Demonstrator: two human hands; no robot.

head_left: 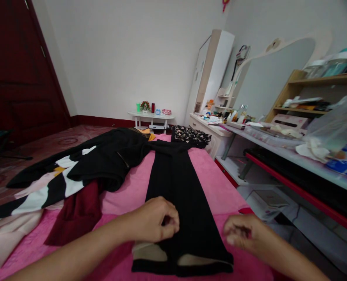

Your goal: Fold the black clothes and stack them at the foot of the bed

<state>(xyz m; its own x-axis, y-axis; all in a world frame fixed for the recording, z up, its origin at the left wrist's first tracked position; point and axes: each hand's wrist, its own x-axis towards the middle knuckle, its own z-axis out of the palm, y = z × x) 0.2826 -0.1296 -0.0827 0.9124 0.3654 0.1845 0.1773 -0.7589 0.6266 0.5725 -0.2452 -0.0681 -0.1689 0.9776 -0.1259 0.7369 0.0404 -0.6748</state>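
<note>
Two curled hands hover near the hems (205, 269) of black trousers (176, 179), which lie from twelve to six o'clock on a pink blanket (207, 171). Taking the trousers as the dial's centre, the left hand (158, 220) is over one leg at seven o'clock, fingers bent round toward the thumb with a hollow between; whether it pinches any cloth I cannot tell. The right hand (245, 232) is at four o'clock, just beside the trouser edge, fingers loosely bent; whether they close on anything I cannot tell either. At six o'clock both hems gape, showing beige lining (193, 259). A black zipped top (114, 156) lies at ten o'clock, a burgundy garment (79, 214) at nine, a folded floral cloth (191, 136) at one.

Black meets black at the far end, so a tug on the trousers could drag the top along. Catching only one layer at a gaping hem could skew the legs and pull the lining out.
</note>
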